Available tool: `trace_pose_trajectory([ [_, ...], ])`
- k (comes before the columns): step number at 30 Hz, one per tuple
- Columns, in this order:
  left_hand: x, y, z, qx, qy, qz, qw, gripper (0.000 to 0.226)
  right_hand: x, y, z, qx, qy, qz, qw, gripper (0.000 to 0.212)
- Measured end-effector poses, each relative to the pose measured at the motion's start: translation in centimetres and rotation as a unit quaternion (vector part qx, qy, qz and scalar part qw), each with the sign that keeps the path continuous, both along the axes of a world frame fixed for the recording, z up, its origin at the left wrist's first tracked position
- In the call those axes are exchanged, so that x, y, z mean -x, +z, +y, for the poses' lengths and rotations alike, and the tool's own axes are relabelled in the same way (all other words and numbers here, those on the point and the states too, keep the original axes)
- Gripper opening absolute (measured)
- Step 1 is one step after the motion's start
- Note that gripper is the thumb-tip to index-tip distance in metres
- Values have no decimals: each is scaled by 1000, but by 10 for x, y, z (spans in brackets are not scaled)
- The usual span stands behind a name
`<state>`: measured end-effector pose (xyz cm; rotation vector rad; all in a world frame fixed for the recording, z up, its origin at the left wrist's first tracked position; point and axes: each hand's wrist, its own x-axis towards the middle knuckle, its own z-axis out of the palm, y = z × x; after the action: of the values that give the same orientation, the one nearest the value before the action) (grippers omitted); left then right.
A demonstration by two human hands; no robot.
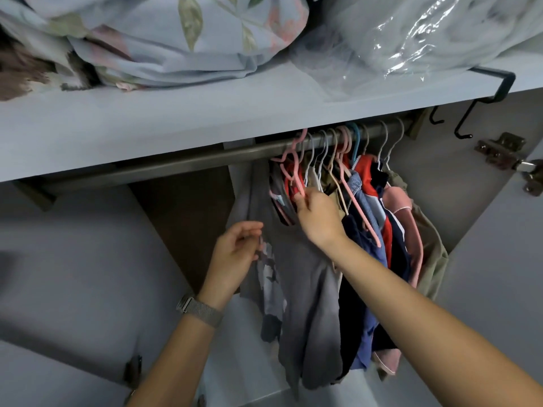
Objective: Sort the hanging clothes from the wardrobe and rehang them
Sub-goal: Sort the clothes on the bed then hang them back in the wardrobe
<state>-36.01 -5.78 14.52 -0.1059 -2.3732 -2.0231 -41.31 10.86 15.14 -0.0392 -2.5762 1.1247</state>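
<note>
A metal rail [176,161] runs under the wardrobe shelf. Several garments hang bunched at its right end on pink, white and blue hangers. Leftmost hangs a grey printed T-shirt [305,295] on a pink hanger [293,168]. My right hand [318,214] pinches the lower part of that pink hanger at the shirt's neck. My left hand [235,254], with a watch band on the wrist, holds the grey shirt's left edge with curled fingers. Behind the shirt hang blue, red, navy, pink and khaki clothes [379,230].
The shelf [147,124] above carries a floral quilt [176,39] and a plastic-wrapped bundle [426,33]. A black hook bracket [482,92] hangs off the shelf at right. The open door with its hinge [505,160] stands far right. The rail's left part is bare.
</note>
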Motion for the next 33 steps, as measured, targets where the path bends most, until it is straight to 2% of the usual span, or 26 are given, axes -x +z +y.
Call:
trace_pose_trajectory([
  [4, -4, -9, -12, 4, 10, -18, 1000, 25, 14, -5, -10, -114, -6, -63, 991, 25],
  [8, -5, -15, -14, 3, 9, -32, 999, 24, 17, -14, -26, -248, 17, -193, 949, 31],
  [12, -6, -21, -11, 14, -5, -36, 999, 24, 22, -35, -24, -356, -25, -185, 916, 51],
  [15, -8, -26, -11, 15, -11, -44, 999, 25, 31, -42, -19, -378, -33, -204, 902, 59],
  [22, -17, -35, -6, 23, -28, -60, 998, 26, 35, -53, -30, -369, -49, -217, 902, 55],
  [25, -15, -34, -3, 43, -47, -49, 997, 29, 22, -49, -30, -288, -27, -254, 923, 45],
  [27, -13, -34, -1, 46, -50, -52, 996, 30, 1, -49, -23, -128, 38, -250, 959, 47],
  [29, -13, -39, 3, 44, -54, -65, 995, 30, -39, -52, -11, 20, 70, -202, 977, 54],
  [31, -17, -44, 10, 40, -66, -74, 994, 32, -88, -58, 7, 101, 38, -158, 982, 43],
  [33, -22, -46, 21, 35, -85, -61, 994, 35, -135, -65, 30, 142, 5, -165, 976, 27],
])
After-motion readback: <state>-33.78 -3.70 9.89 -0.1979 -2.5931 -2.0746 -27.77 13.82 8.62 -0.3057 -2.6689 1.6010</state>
